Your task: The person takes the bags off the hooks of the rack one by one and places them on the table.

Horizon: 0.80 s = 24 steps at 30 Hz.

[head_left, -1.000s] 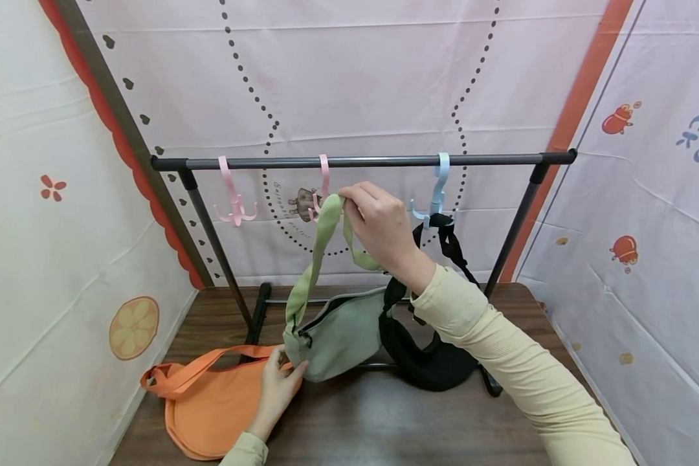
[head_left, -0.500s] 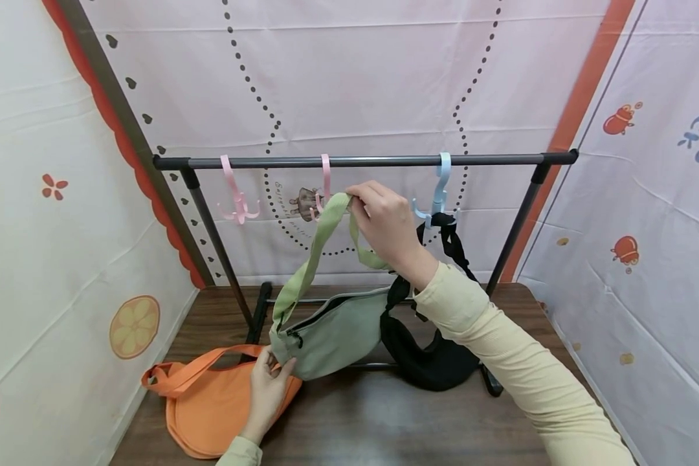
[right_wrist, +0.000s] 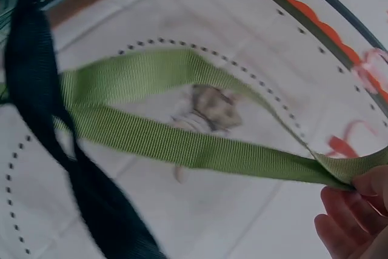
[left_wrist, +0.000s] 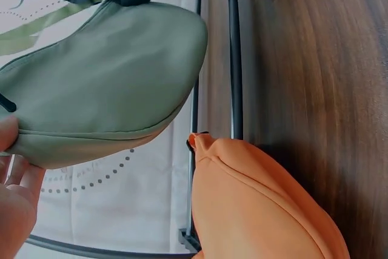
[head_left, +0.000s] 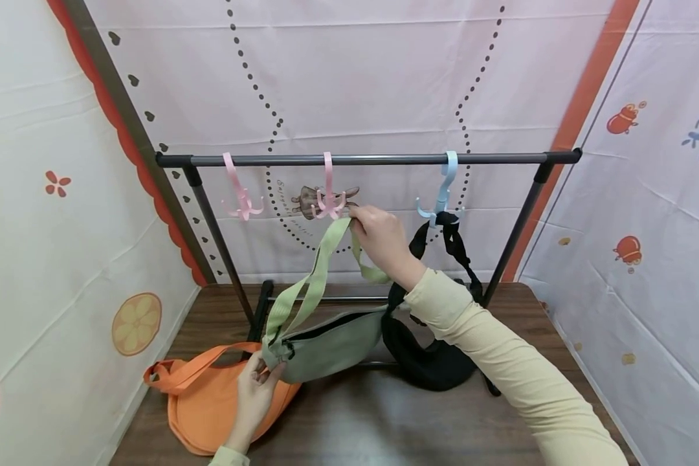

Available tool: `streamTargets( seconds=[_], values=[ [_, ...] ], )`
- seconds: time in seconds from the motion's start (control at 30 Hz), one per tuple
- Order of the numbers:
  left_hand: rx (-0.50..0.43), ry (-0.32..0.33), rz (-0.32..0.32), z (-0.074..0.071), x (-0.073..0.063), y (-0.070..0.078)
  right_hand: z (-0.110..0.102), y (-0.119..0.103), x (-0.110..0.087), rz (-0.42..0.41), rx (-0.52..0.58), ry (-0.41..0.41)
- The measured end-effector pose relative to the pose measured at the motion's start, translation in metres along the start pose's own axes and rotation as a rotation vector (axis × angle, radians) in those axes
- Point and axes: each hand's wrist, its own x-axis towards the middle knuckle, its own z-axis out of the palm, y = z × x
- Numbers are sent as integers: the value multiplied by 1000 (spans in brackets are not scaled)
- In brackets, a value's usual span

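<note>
Left hand (head_left: 253, 391) and right hand (head_left: 381, 243) both pinch: above the tabletop (head_left: 349, 433), before the black rack (head_left: 384, 159), they hold the green bag (head_left: 334, 355) by its end and strap (head_left: 327, 246) respectively. One orange bag (head_left: 206, 411) lies unhung; the black bag (head_left: 433, 374) already hangs from the blue hook (head_left: 447, 181). The strap, just below the middle pink hook (head_left: 329, 178), seems unhooked.

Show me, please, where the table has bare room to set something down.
Bare table lies at the front, between the orange bag and right sleeve. Behind, it is crowded: green bag and black bag side by side at the rack.
</note>
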Motion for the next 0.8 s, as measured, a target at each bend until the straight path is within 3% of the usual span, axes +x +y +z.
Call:
streamTargets(
  seconds=[0.2, 0.37, 0.57, 0.8],
  values=[
    [31, -3, -91, -4, -3, -3, 22, 10, -23, 12, -61, -134],
    [-10, 3, -101, -5, -5, -6, 31, 7, -40, 9, -70, -237],
    [-16, 34, -68, -8, -4, -9, 24, -5, -55, -20, 7, -238],
    [-45, 94, -25, -16, 1, -10, 9, -13, -76, 35, 91, -189]
  ],
)
